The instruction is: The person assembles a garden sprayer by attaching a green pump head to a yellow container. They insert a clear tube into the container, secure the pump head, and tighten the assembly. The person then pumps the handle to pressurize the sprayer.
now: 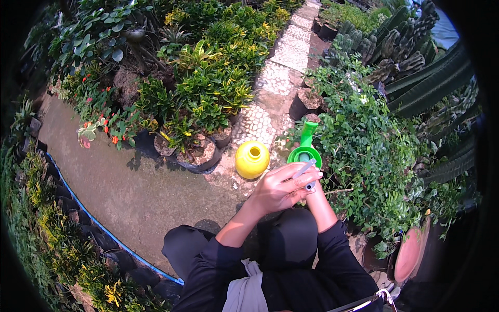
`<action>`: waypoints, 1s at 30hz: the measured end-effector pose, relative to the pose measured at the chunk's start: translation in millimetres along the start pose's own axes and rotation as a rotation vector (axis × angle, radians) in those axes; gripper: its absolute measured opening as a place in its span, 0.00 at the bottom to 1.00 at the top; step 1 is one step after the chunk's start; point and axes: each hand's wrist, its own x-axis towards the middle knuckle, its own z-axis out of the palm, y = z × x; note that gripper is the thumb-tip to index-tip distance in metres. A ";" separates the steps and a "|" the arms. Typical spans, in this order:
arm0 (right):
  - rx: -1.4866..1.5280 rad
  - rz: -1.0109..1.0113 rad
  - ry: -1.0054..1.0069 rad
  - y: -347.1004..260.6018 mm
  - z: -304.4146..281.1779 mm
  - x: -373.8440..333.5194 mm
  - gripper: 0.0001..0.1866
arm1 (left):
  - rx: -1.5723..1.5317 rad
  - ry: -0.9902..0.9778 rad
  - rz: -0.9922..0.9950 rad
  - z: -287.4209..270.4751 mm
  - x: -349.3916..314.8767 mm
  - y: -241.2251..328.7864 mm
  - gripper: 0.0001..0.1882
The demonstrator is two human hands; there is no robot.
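Observation:
My left hand (pixel 280 186) is closed around thin translucent tubing (pixel 303 169), its fingers bent in front of the other hand. One tube end points up past the fingertips; a dark-holed end (pixel 310 185) shows lower down. Mostly hidden behind it, my right hand (pixel 315 196) appears to grip a bright green spray head (pixel 306 154) from below. This part has a round collar and a handle-like piece pointing away from me. Left of the hands, a round yellow bottle (pixel 252 162) stands upright on the path, its mouth uncovered.
Potted yellow-green shrubs (pixel 218 88) stand beyond the bottle. A pebbled path (pixel 280 78) runs away from me. Leafy green plants (pixel 358 151) crowd close on the right, with cacti (pixel 431 88) behind. A blue hose (pixel 99 223) curves along the left pavement edge.

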 end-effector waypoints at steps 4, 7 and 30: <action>0.000 0.011 0.025 -1.8 1.8 -2.6 0.13 | -0.016 -0.006 0.004 1.1 -0.2 -2.9 0.17; -0.035 0.001 0.079 1.4 12.1 -5.8 0.15 | -0.008 0.033 -0.069 -1.2 -6.9 -7.8 0.16; -0.163 -0.316 0.363 -11.2 47.5 -23.3 0.11 | -0.227 0.936 -0.523 -70.0 -21.3 -64.7 0.30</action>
